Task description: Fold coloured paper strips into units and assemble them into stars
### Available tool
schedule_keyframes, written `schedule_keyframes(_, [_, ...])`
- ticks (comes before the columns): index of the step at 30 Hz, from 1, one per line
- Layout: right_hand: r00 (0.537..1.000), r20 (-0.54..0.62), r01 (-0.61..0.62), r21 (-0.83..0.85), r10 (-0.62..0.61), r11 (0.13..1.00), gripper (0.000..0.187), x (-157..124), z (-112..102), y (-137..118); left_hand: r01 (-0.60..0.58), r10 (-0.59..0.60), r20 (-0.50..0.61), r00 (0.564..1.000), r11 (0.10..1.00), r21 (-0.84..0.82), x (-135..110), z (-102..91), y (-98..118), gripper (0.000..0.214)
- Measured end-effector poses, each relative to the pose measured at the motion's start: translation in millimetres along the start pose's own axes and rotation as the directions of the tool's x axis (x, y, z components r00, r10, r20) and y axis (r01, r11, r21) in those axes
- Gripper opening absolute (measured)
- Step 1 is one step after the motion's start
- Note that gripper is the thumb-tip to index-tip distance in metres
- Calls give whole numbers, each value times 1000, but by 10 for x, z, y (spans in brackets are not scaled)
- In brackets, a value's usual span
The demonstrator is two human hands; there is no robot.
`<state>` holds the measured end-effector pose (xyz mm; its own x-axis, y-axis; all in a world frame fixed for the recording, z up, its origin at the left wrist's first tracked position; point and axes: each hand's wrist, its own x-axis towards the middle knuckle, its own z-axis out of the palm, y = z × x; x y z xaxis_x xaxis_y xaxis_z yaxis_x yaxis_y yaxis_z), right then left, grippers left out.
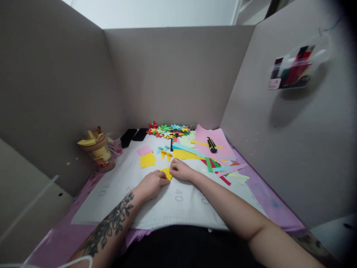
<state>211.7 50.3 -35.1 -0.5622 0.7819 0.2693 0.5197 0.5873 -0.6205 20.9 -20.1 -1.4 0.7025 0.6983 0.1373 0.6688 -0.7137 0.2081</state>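
A small piece of yellow paper [167,172] lies on the white sheet between my two hands. My left hand [153,184] presses its fingers on the paper's left and lower side. From the right, my right hand [180,169] pinches the paper's other edge with its fingers closed. Just beyond them stand small folded yellow pieces [166,155] and folded light blue pieces [163,149]. To the left of these are yellow paper squares [147,160] and a pink paper square [144,150]. My fingers hide part of the paper I hold.
Folded paper stars [167,130] are heaped at the back. A utility knife [212,144] rests on pink sheets [202,136], with coloured strips [220,169] nearby. A cup [102,152] stands at left by two dark flat objects [140,134]. Grey partitions [178,74] enclose the table.
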Motion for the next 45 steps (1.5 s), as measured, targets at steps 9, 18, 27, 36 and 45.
schedule_keyframes(9, [999, -25, -21, -49, 20, 999, 12, -1, 45, 5, 85, -93, -60, 994, 989, -124, 22, 32, 37, 36])
schedule_keyframes(18, [999, -37, -39, -83, 36, 996, 12, 4, 54, -7, 91, -94, -9, 996, 984, -151, 29, -11, 101, 33])
schedule_keyframes(27, [998, -57, -36, -140, 28, 990, 13, -16, 82, -21, 80, -85, -29, 996, 987, -139, 28, 23, 77, 31])
schedule_keyframes(36, [998, -54, -46, -225, 34, 973, 13, -44, 89, -71, 69, -73, -38, 997, 993, -94, 21, 46, 68, 30])
schedule_keyframes(45, [993, -67, -110, -324, 93, 940, 6, -105, 32, -106, 64, -66, -33, 997, 996, -67, 21, 29, 78, 31])
